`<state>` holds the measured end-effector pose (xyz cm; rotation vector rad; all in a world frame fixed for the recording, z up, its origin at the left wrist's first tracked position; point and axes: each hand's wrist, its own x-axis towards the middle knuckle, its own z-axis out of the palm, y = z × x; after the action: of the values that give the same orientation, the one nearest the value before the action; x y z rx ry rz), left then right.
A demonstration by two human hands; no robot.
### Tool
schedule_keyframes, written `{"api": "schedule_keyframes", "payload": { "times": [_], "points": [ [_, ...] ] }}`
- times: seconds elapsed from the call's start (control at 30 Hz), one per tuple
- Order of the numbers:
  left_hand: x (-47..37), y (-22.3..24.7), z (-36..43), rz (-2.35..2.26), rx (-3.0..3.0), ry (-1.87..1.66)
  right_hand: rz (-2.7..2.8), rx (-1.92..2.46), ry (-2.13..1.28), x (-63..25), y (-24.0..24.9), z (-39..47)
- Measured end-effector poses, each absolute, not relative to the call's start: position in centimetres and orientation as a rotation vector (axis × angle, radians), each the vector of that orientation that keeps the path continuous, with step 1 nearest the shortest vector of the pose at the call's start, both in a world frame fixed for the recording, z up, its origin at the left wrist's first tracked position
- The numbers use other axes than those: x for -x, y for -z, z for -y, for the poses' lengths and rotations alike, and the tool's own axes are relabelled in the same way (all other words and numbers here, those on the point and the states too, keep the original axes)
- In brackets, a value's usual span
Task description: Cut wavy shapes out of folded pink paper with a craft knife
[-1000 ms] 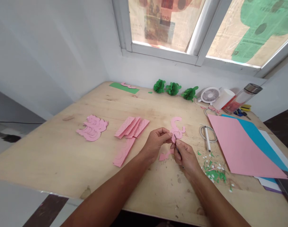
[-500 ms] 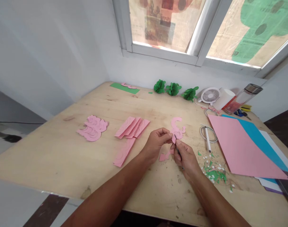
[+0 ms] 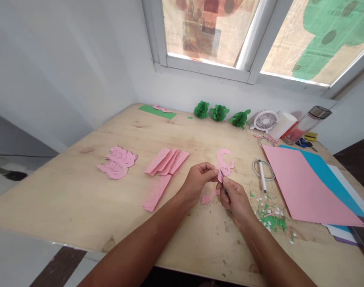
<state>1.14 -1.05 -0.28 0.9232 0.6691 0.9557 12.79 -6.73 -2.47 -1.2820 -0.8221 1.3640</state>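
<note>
My left hand (image 3: pixel 201 178) pinches a curvy cut piece of pink paper (image 3: pixel 224 169) between thumb and fingertips, just above the wooden table. In my right hand (image 3: pixel 235 195) is a slim dark cutting tool (image 3: pixel 226 190). Its tip rests on the pink paper, close to my left fingertips; most of its body is hidden in the grip. Below the hands lies a pink paper offcut (image 3: pixel 210 197). Left of my left hand are folded pink paper strips (image 3: pixel 167 161) with drawn curved outlines. Farther left sits a stack of scalloped pink cutouts (image 3: pixel 118 162).
Green paper balls (image 3: pixel 219 113) line the wall beside a small white fan (image 3: pixel 265 120) and a bottle (image 3: pixel 307 124). To the right lie a white pen (image 3: pixel 262 176), a coiled cable (image 3: pixel 271 171), green and white scraps (image 3: pixel 271 221) and coloured sheets (image 3: pixel 307 187). A green strip (image 3: pixel 158 112) lies at the back.
Both hands stay almost in place, still holding the pink paper and the tool. The pink piece has shifted very slightly at its upper end.
</note>
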Motion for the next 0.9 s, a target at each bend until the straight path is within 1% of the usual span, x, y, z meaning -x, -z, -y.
{"api": "schedule_keyframes", "payload": {
  "times": [0.9],
  "points": [
    [-1.44,0.54,1.18,-0.615,-0.855,-0.924,0.815,1.264,-1.343,-12.77,2.69,6.72]
  ]
}}
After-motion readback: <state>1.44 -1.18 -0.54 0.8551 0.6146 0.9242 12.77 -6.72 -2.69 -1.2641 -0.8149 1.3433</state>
